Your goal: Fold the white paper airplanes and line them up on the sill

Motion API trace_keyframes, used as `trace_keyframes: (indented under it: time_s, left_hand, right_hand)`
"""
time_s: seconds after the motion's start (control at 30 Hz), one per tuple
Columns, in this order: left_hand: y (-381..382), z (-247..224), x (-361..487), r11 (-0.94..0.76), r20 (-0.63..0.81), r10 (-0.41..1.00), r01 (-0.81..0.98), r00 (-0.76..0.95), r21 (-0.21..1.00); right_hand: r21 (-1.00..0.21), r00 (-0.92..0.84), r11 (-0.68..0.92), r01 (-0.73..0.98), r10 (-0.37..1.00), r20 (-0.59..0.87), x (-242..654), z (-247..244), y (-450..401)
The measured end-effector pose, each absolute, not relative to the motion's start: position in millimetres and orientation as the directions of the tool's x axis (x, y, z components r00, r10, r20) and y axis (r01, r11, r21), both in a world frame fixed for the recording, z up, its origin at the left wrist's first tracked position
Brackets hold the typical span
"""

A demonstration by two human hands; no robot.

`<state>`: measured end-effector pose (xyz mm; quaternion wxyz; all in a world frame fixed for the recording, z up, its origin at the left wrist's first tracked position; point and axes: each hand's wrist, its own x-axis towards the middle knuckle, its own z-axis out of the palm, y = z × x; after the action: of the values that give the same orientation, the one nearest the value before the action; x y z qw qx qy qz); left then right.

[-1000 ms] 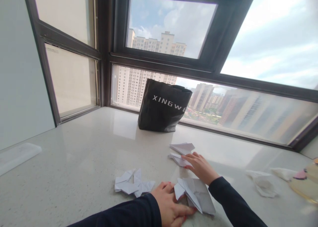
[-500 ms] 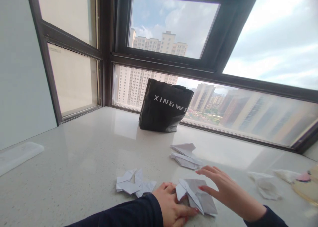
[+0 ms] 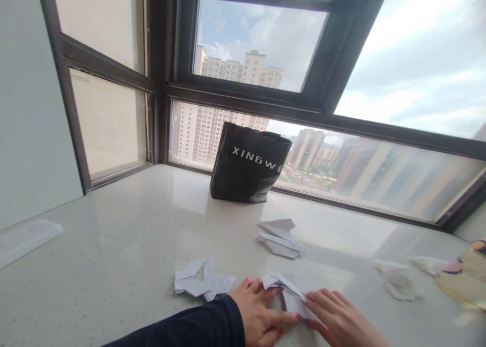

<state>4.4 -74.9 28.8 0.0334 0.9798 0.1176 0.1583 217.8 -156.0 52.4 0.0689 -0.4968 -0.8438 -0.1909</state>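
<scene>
Folded paper (image 3: 294, 302) in white lies on the pale, speckled bench (image 3: 125, 235), low in the view, between the two hands. The left hand (image 3: 258, 314) is rather wide, with its fingers spread; it rests at the left side of this paper, and one fingertip with red nail touches its lower part. The right hand (image 3: 337, 316) comes from the other side, with its fingers close together and their tips at the right edge of the same paper. Whether it pinches this edge cannot be told, because its thumb is partly hidden. A narrow folded flap stands a little raised above the flatter part of the paper.

Just beside the left hand, on its left, lies a paper cluster (image 3: 193, 286) of several folded pieces. Behind the hands are two flat folded shapes, the far shape (image 3: 279, 227) and the near shape (image 3: 284, 247), one close behind the other. Farther back a black bag (image 3: 246, 170) stands upright before the window, with pale letters on its front. Well to the right are crumpled white pieces (image 3: 402, 281), near a yellowish thing (image 3: 461, 281) at the picture's edge.
</scene>
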Motion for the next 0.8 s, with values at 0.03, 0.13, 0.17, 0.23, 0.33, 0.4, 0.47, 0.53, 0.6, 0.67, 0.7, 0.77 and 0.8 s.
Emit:
trace_keyframes:
  time_s: [0.03,0.13,0.17,0.23,0.33,0.4,0.47,0.53,0.6,0.67,0.7,0.77,0.8]
  left_hand:
    - [-75,29,5,-0.968,0.301,0.248,0.227,0.921,0.103]
    - [-76,30,7,-0.959,0.288,0.279,0.253,0.916,0.125]
    - [-77,30,7,-0.956,0.283,0.288,0.259,0.915,0.136]
    - [-78,30,7,-0.95,0.278,0.306,0.271,0.91,0.156]
    - [-78,30,6,-0.948,0.28,0.311,0.273,0.908,0.164]
    - [-77,31,4,-0.953,0.287,0.294,0.256,0.912,0.162]
    - [-76,32,3,-0.961,0.295,0.263,0.225,0.918,0.159]
    - [-75,33,1,-0.966,0.301,0.245,0.206,0.922,0.155]
    - [-74,33,1,-0.967,0.31,0.245,0.207,0.919,0.15]
    - [-74,31,1,-0.969,0.321,0.239,0.203,0.916,0.142]
    - [-74,30,1,-0.97,0.326,0.235,0.2,0.916,0.137]
    - [-73,28,2,-0.971,0.335,0.232,0.199,0.913,0.129]
    - [-73,27,3,-0.971,0.339,0.233,0.201,0.912,0.126]
  right_hand:
    - [0.262,-0.501,0.435,0.862,0.814,0.295,218,51,-155]
    - [0.27,-0.497,0.431,0.861,0.826,0.266,220,47,-150]
    - [0.264,-0.489,0.425,0.866,0.832,0.264,221,46,-148]
    - [0.249,-0.471,0.412,0.877,0.841,0.266,222,44,-144]
    - [0.239,-0.458,0.402,0.884,0.848,0.266,222,45,-135]
    - [0.234,-0.453,0.399,0.887,0.852,0.264,222,48,-130]
    - [0.228,-0.446,0.394,0.89,0.854,0.266,221,51,-126]
    - [0.221,-0.443,0.395,0.892,0.858,0.258,221,53,-123]
    - [0.214,-0.438,0.392,0.894,0.864,0.247,220,54,-121]
    - [0.213,-0.434,0.388,0.897,0.864,0.254,221,54,-120]
    - [0.213,-0.432,0.385,0.898,0.862,0.265,221,53,-120]
    - [0.213,-0.432,0.383,0.899,0.858,0.279,223,51,-119]
    - [0.213,-0.435,0.387,0.897,0.856,0.279,224,51,-119]
